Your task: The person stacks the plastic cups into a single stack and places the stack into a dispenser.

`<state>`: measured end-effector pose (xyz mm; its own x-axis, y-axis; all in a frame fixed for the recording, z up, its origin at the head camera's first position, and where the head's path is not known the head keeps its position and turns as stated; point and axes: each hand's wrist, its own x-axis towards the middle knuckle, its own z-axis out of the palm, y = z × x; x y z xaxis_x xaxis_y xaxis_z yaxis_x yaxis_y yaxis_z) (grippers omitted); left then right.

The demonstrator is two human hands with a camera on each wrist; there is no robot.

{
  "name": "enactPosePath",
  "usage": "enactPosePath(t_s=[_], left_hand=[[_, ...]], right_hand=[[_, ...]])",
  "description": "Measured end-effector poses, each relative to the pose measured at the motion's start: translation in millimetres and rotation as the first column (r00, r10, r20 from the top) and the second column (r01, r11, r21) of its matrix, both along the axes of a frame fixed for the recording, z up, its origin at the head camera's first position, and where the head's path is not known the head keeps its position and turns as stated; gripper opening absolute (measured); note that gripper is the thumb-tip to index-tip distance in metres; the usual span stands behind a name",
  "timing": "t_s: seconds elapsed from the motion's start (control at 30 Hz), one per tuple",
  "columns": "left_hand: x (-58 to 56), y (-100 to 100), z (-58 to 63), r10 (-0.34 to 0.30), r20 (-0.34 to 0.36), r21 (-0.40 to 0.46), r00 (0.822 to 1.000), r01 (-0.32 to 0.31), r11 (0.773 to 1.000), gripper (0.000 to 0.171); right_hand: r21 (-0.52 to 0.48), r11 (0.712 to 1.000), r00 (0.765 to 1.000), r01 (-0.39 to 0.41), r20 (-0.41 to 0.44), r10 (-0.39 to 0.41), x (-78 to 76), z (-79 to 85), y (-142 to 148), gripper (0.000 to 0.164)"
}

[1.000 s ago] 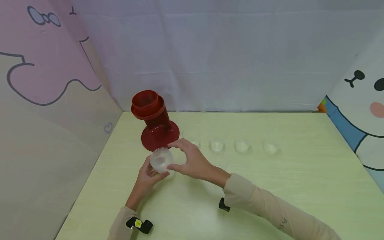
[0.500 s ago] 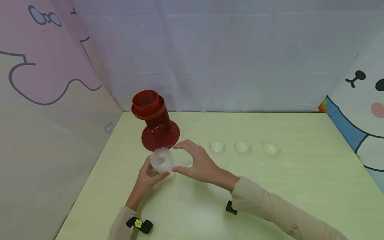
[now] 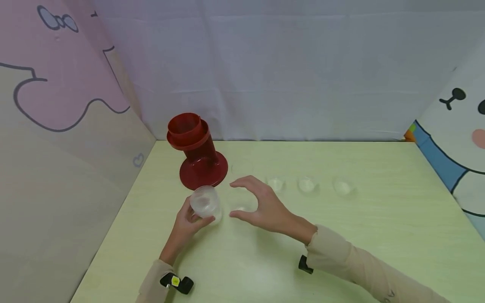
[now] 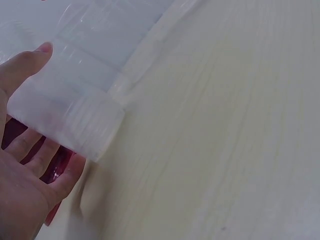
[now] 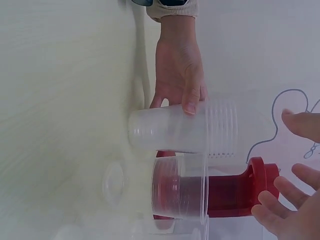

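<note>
In the head view my left hand [image 3: 185,229] grips a stack of clear plastic cups [image 3: 206,203] at the table's left side, thumb on the near side. Several nested rims show on the stack [image 5: 175,127] in the right wrist view. To its right, my right hand [image 3: 273,211] hovers with thumb and fingers spread in a C and nothing held between them. A single clear cup [image 5: 167,190] stands below that hand in the right wrist view. Behind the stack rises a red cup-shaped stand [image 3: 203,170] with a round base and a wide open top.
Several clear cups stand in a faint row toward the back, including a middle cup [image 3: 306,184] and a far right cup [image 3: 342,187]. The pale table [image 3: 379,227] meets a white cloth wall [image 3: 284,84] behind. Printed panels flank both sides.
My right hand has drawn away from the cup stack, moving right and slightly nearer, fingers still spread. My left hand and the stack have stayed in place.
</note>
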<state>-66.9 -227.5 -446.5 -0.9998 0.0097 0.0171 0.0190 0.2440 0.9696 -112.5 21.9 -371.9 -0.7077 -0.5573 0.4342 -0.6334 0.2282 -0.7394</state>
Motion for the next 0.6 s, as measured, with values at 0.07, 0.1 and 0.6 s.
enactPosePath(t_s=[0.07, 0.1, 0.6], left_hand=[[0.0, 0.2, 0.4, 0.006, 0.012, 0.002, 1.000, -0.006, 1.000, 0.077], [0.0, 0.2, 0.6, 0.009, 0.017, 0.003, 1.000, -0.009, 1.000, 0.077], [-2.2, -2.2, -2.8, -0.001, 0.008, 0.028, 1.000, 0.001, 1.000, 0.075]], right_hand=[[-0.007, 1.000, 1.000, 0.007, 0.009, -0.007, 0.5, 0.7, 3.6, 0.057], [-0.014, 1.000, 1.000, 0.011, 0.015, -0.011, 0.9, 1.0, 5.6, 0.057], [-0.017, 0.996, 0.994, 0.083, 0.069, -0.082, 1.4, -3.0, 30.3, 0.056]])
